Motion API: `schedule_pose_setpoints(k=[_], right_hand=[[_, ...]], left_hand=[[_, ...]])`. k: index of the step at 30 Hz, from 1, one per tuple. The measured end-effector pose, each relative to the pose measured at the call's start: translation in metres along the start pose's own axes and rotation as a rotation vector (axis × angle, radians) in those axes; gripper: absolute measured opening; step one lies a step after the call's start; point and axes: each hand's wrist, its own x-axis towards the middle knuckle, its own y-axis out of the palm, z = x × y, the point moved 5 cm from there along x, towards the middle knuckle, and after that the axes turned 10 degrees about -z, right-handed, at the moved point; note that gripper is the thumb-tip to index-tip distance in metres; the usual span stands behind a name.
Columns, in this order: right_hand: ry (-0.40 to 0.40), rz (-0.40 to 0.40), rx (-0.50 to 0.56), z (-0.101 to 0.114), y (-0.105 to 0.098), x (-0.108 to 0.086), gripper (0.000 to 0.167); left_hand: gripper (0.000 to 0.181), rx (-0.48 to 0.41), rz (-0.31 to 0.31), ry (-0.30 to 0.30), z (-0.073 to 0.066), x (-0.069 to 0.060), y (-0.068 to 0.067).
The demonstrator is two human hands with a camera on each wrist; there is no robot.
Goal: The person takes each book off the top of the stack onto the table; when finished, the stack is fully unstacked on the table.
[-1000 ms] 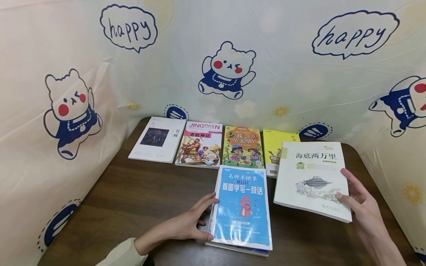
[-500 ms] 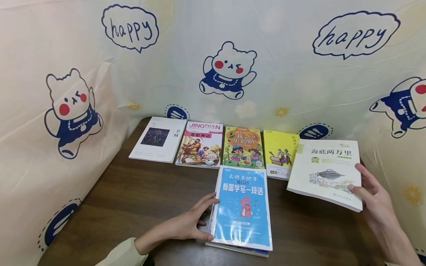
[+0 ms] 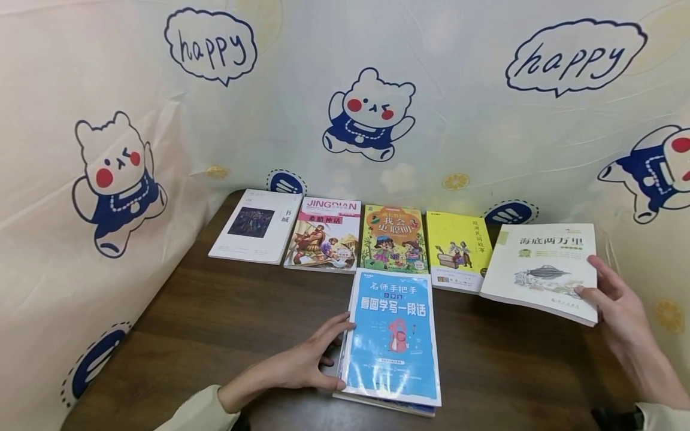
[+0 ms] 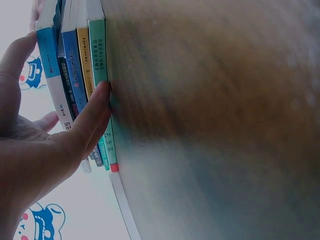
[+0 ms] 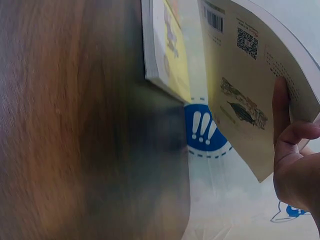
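Found in the right hand (image 3: 620,311): white book (image 3: 544,269), pinched at its right edge, thumb on the front cover, fingers behind. Held raised and tilted, just right of the yellow book (image 3: 458,251) at the end of the back row; contact between the two not determinable. Observed at the left hand (image 3: 318,356): fingers and thumb spread, resting against the spines of the stack (image 4: 85,65), with the blue book (image 3: 396,341) on top; no curl round it seen.

Assessed as main hazard: hold confined to one side, apt to let the bowed cover flex and the free left edge sag. Liable, if lowered crooked, to catch the yellow book's rim or shove it into the orange book (image 3: 396,230). Also possible: slip from a loosened thumb, or stack skewed by uneven pressure from the left hand, given spines out of line.

Clearance: tight leftward; cloth backdrop (image 3: 259,131) close behind the row; right rim of the tabletop (image 3: 242,317) near, hence small margin against overhang. Open wood between stack and right rim, wider stretch left of the stack, in front of the pale book (image 3: 253,224) and pink book (image 3: 323,236).
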Motion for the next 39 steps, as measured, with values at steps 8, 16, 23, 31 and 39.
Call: schedule_pose_setpoints(k=[8, 16, 23, 31, 39], right_hand=[[-0.014, 0.011, -0.161, 0.006, -0.011, 0.024, 0.078], [-0.053, -0.053, -0.506, 0.007, -0.020, 0.042, 0.080], [-0.103, -0.048, -0.879, 0.012, -0.022, 0.055, 0.075], [-0.170, 0.025, -1.048, 0.018, -0.018, 0.071, 0.071], [-0.259, 0.054, -1.135, 0.023, -0.016, 0.087, 0.065]], left_hand=[[0.088, -0.003, -0.002, -0.002, 0.000, 0.000, 0.000], [0.089, -0.004, 0.000, 0.005, 0.001, -0.001, 0.000], [0.088, -0.004, 0.001, -0.004, 0.000, -0.001, -0.001], [0.089, -0.005, -0.004, 0.003, 0.000, -0.002, -0.001], [0.088, -0.007, -0.002, 0.013, -0.001, -0.001, 0.000]])
